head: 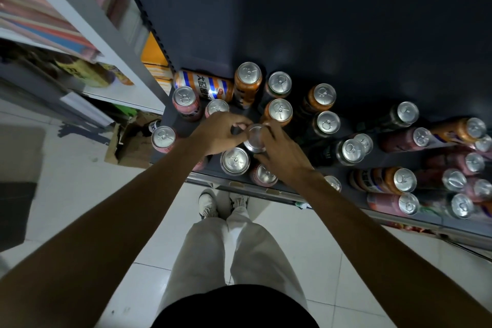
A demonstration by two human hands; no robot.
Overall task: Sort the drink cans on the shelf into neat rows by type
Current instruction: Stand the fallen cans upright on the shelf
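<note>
Head view: the person's left hand [222, 134] and right hand [283, 152] meet at the middle of the dark shelf [378, 160], both with fingers curled round one silver-topped can [255, 138] held between them. Just at 6 o'clock of it stand a dark can [235, 161] and a pink can [265, 175]. At 11 o'clock an orange striped can [203, 85] lies on its side. More cans crowd toward 3 o'clock, mixed orange, pink and dark.

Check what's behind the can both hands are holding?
Behind the held can, an upright orange can stands on the dark shelf. The left hand and right hand cover its sides.
</note>
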